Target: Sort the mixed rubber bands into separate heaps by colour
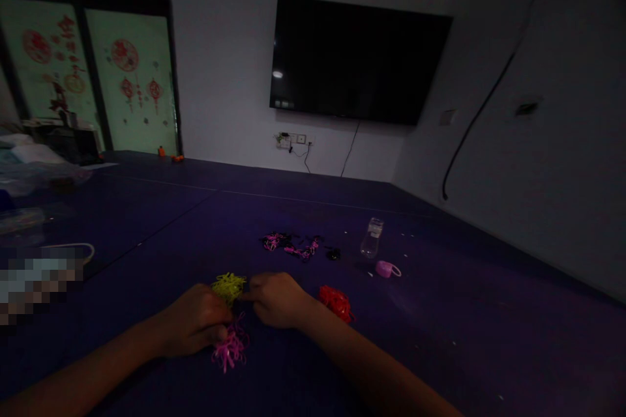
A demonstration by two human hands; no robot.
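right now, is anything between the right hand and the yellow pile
Nothing visible stands between the right hand and the yellow pile, which lies close beside it. The left hand is at the pile's other side, not between them.

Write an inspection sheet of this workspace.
Surface: purple surface, seamed, with pale specks.
Things at hand: yellow heap, pink heap and red heap of thin bands.
Clutter: pink-and-black pile, clear bottle, pink looped piece, plastic wrapping at left.
Grips: left hand at the yellow and pink heaps, right hand by the yellow heap's edge; any pinch unclear.
Cables: black cable on the right wall; thin cord below the screen.
Surroundings: screen dark; door panels with red decorations.
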